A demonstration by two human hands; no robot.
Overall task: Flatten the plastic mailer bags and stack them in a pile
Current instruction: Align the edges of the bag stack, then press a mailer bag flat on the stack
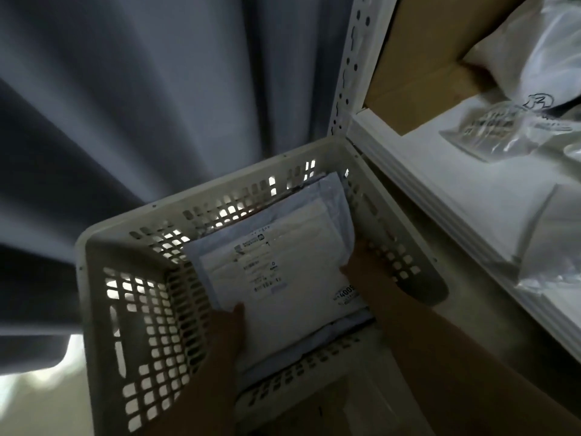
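A white perforated plastic basket (pixel 132 303) holds a pile of flat mailer bags. The top white mailer (pixel 283 287) carries a printed shipping label and lies on pale blue-grey ones (pixel 333 202) beneath it. My left hand (pixel 228 328) holds the near left corner of the top mailer, thumb on its upper face. My right hand (pixel 361 275) holds the mailer's right edge inside the basket; its fingers are mostly hidden in shadow.
A white metal shelf rack (pixel 408 171) stands right of the basket. On its shelf lie more plastic bags (pixel 503 127) and a brown cardboard box (pixel 418 58). A grey curtain (pixel 141 89) hangs behind and to the left.
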